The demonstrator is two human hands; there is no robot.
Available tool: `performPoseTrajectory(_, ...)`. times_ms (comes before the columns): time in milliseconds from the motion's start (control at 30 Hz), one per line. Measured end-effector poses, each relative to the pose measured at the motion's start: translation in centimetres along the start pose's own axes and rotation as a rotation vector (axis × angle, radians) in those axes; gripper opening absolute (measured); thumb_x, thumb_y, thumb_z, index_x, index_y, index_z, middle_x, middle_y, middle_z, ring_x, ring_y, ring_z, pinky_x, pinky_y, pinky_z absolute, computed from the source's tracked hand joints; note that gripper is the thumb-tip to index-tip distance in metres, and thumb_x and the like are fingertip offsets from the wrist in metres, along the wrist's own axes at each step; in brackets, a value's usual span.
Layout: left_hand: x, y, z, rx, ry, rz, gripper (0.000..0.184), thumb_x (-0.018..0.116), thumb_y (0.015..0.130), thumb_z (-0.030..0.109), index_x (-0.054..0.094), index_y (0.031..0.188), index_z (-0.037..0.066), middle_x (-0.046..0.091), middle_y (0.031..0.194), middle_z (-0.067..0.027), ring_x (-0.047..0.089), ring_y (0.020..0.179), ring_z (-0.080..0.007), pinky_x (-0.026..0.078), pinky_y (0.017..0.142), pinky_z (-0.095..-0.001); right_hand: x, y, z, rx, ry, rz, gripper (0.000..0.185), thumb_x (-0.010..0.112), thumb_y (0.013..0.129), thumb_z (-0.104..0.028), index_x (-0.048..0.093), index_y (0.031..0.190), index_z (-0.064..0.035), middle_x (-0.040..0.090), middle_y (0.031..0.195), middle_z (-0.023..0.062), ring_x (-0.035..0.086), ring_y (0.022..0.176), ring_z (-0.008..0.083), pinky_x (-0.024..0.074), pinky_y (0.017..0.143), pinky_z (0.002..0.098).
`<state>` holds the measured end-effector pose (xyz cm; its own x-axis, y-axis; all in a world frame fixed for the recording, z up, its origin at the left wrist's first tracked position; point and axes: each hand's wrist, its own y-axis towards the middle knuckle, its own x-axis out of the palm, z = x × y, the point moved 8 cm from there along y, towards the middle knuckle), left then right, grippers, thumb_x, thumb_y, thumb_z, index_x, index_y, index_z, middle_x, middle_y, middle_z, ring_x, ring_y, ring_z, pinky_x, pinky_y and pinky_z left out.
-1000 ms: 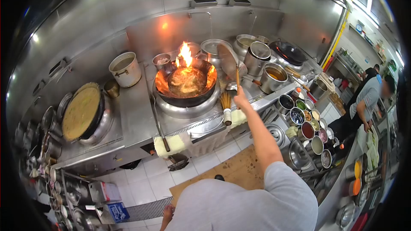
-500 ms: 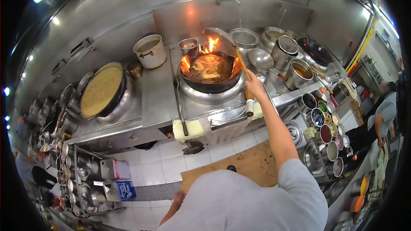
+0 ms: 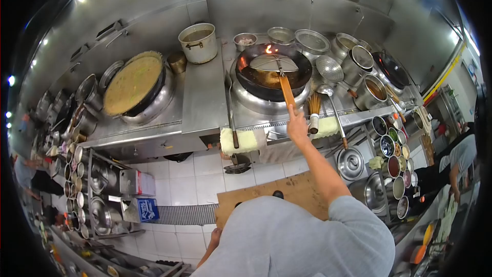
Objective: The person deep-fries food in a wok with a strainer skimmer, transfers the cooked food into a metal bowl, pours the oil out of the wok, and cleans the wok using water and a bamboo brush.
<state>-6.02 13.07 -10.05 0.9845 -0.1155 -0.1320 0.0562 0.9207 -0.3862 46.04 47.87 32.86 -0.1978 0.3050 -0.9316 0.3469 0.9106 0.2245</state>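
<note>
My right hand (image 3: 295,124) is wrapped round the wooden handle of a wide, shallow skimmer (image 3: 267,63), held over the black wok (image 3: 248,82). The skimmer's round head covers much of the wok's mouth. Brown food (image 3: 268,78) shows beneath its near edge; the rest is hidden. A small flame (image 3: 270,49) burns at the wok's back rim. Beside my right hand are a bamboo brush (image 3: 314,106) and a ladle (image 3: 335,110). Low at my left side hangs my left hand (image 3: 216,236), away from the stove, its fingers mostly hidden.
Left of the wok stand a tall pot (image 3: 199,51) and a big pan of yellowish liquid (image 3: 132,84). A perforated strainer (image 3: 329,68) and an oil pot (image 3: 370,94) sit to the right. Seasoning tins (image 3: 393,166) line the right side, near another person (image 3: 458,161).
The skimmer has come down from its tilted position at the wok's back right to lie across the wok. The flames have shrunk. My view has shifted slightly left.
</note>
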Motion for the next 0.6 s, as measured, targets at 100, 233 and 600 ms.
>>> performPoseTrajectory(100,0.4,-1.4,-0.8,-0.032,0.061,-0.044,0.027,0.049,0.092,0.019,0.062,0.103,-0.002,0.064,0.093,-0.0099,0.060,0.086,-0.0207,0.047,0.079,-0.0300,3.3,-1.0,-1.1,0.073,0.056,-0.193,0.079,0.061,0.080,-0.022,0.019,0.146,-0.0218,0.042,0.112,0.0294,0.056,0.095,0.0446,0.0477,0.081,0.0501)
performPoseTrajectory(233,-0.3,-2.3,1.2,0.059,0.328,-0.128,0.022,0.050,0.092,0.021,0.062,0.100,0.004,0.064,0.087,-0.0097,0.062,0.081,-0.0226,0.050,0.071,-0.0347,4.6,-2.4,-3.1,0.070,0.337,-0.141,0.083,0.065,0.080,-0.031,0.017,0.146,-0.0163,0.043,0.117,0.0305,0.054,0.100,0.0428,0.0474,0.084,0.0449)
performPoseTrajectory(600,-5.1,8.7,4.8,-0.467,-0.033,-0.151,0.015,0.051,0.087,0.020,0.054,0.100,0.013,0.057,0.078,-0.0025,0.056,0.063,-0.0127,0.048,0.048,-0.0306,8.6,-20.9,9.9,0.154,0.270,-0.175,0.079,0.063,0.075,-0.012,0.023,0.143,-0.0130,0.043,0.127,0.0248,0.047,0.113,0.0404,0.0416,0.092,0.0443)
